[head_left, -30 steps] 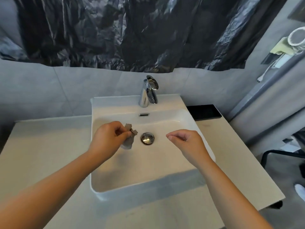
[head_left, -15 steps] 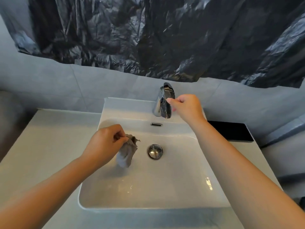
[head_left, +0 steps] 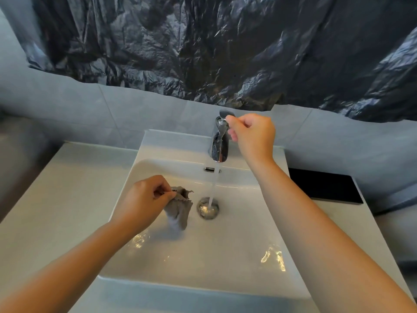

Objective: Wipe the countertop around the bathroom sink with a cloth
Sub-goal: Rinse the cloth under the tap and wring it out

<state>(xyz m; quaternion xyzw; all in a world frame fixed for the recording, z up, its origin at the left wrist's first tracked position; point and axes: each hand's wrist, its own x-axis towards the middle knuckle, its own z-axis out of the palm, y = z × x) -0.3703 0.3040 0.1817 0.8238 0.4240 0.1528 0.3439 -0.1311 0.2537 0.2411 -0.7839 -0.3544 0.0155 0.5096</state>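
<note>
Water (head_left: pixel 213 184) now runs, your right hand (head_left: pixel 252 136) raised with its grip pinched on the tap lever (head_left: pixel 226 116). Your left hand (head_left: pixel 144 199) pinches the cloth (head_left: pixel 179 212) over the sink (head_left: pixel 225 256) (just beside the stream). You're at the wetting step, I judge, so swing it under before wiping the bench (head_left: pixel 56 188).

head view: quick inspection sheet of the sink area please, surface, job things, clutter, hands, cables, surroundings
surface: pale countertop around a white sink; no wiping under way; wet glints in the basin.
job's things: grey cloth, bunched, hanging over the basin left of the drain, beside the water stream, not in it.
clutter: flat black slab on the counter at the right rear.
grippers: left hand pinches the cloth; right hand pinches the lever of the faucet, water running.
cables: nothing seen.
surroundings: grey tiled wall; crumpled black plastic sheet above it.
</note>
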